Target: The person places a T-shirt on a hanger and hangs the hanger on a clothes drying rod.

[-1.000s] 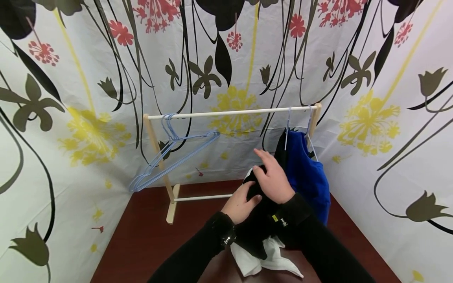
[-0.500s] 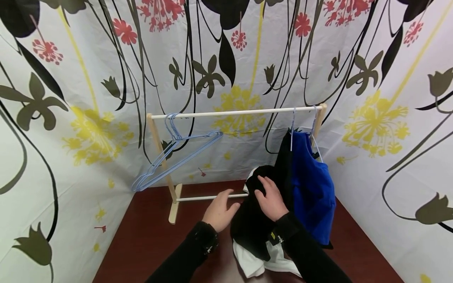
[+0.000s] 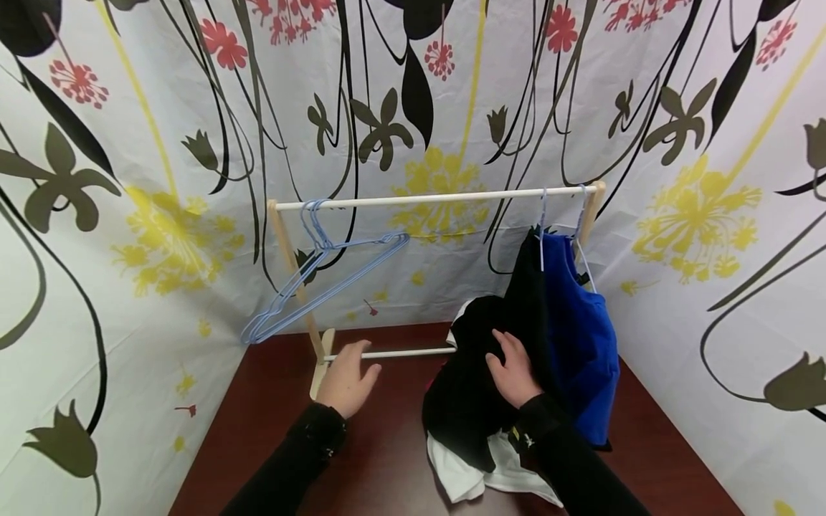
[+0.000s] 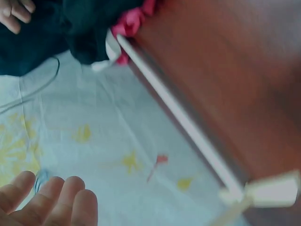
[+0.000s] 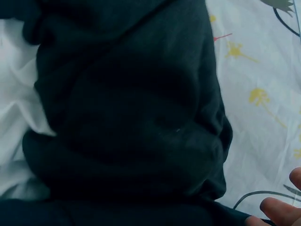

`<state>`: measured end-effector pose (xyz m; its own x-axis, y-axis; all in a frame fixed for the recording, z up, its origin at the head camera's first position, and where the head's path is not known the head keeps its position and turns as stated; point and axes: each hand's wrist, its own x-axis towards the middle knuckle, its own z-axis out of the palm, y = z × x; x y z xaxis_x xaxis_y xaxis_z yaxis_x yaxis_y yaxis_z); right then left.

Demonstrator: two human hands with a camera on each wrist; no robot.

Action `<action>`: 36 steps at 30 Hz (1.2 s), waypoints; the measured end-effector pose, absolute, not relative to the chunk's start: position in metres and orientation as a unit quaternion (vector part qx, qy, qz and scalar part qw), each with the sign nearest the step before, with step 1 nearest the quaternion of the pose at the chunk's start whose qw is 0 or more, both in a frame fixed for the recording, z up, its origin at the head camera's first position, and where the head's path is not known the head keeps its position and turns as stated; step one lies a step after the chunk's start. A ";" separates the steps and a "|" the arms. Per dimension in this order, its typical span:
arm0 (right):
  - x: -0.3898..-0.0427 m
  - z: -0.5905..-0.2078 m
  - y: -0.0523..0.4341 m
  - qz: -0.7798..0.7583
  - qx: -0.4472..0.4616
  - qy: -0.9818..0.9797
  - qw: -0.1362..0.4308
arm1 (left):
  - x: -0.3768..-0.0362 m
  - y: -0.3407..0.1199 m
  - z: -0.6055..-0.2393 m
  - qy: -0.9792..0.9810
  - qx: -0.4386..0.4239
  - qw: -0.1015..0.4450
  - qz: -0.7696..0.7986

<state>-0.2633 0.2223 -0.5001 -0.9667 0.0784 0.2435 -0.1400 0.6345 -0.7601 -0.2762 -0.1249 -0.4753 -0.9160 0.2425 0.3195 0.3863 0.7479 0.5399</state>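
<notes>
A heaped black garment (image 3: 461, 401) lies just left of and below the right hand (image 3: 516, 373), its fingers relaxed, thumb apart; contact cannot be told. White cloth (image 3: 453, 469) sits below those fingers, a blue garment (image 3: 584, 351) to their right. The left hand (image 3: 348, 380) extends 4 fingers, thumb apart; blue hangers (image 3: 328, 246) hang beyond its fingertips.

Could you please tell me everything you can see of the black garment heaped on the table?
The black garment looks like soft, matte cloth, crumpled into folds. It lies over white cloth on the red-brown table, left of the hanging blue garment in the head view. The right hand is over it; whether it touches is unclear.
</notes>
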 end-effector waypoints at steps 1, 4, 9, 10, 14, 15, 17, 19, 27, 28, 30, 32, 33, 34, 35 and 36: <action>-0.263 -0.501 0.224 0.429 0.017 -0.894 0.128 | -0.278 -0.131 -0.470 -0.930 -0.169 0.125 -0.301; -0.262 -0.505 0.227 0.434 0.018 -0.892 0.126 | -0.285 -0.150 -0.447 -0.937 -0.164 0.156 -0.267; -0.260 -0.509 0.231 0.436 0.024 -0.889 0.140 | -0.298 -0.176 -0.407 -0.928 -0.159 0.246 -0.231; -0.260 -0.509 0.231 0.436 0.026 -0.888 0.144 | -0.302 -0.180 -0.401 -0.923 -0.159 0.265 -0.230; -0.260 -0.507 0.233 0.437 0.027 -0.886 0.151 | -0.319 -0.195 -0.382 -0.907 -0.148 0.326 -0.222; -0.260 -0.507 0.234 0.438 0.027 -0.886 0.150 | -0.324 -0.198 -0.379 -0.905 -0.144 0.334 -0.220; -0.260 -0.506 0.235 0.439 0.028 -0.885 0.148 | -0.333 -0.204 -0.376 -0.904 -0.134 0.345 -0.214; -0.259 -0.506 0.236 0.443 0.028 -0.884 0.145 | -0.341 -0.208 -0.375 -0.905 -0.124 0.351 -0.208; -0.260 -0.507 0.236 0.444 0.032 -0.881 0.157 | -0.355 -0.219 -0.382 -0.905 -0.100 0.374 -0.176; -0.260 -0.507 0.237 0.443 0.031 -0.882 0.157 | -0.356 -0.220 -0.383 -0.905 -0.097 0.377 -0.173; -0.261 -0.508 0.237 0.443 0.029 -0.882 0.155 | -0.357 -0.220 -0.386 -0.903 -0.094 0.385 -0.168; -0.261 -0.508 0.238 0.443 0.028 -0.883 0.153 | -0.358 -0.220 -0.388 -0.900 -0.094 0.394 -0.163; -0.260 -0.507 0.238 0.442 0.028 -0.883 0.153 | -0.359 -0.220 -0.389 -0.898 -0.095 0.398 -0.160; -0.260 -0.507 0.238 0.443 0.027 -0.883 0.153 | -0.359 -0.220 -0.390 -0.897 -0.098 0.401 -0.158; -0.260 -0.507 0.239 0.443 0.027 -0.883 0.152 | -0.359 -0.221 -0.390 -0.897 -0.100 0.403 -0.154; -0.260 -0.507 0.239 0.442 0.027 -0.884 0.151 | -0.359 -0.221 -0.390 -0.896 -0.103 0.403 -0.153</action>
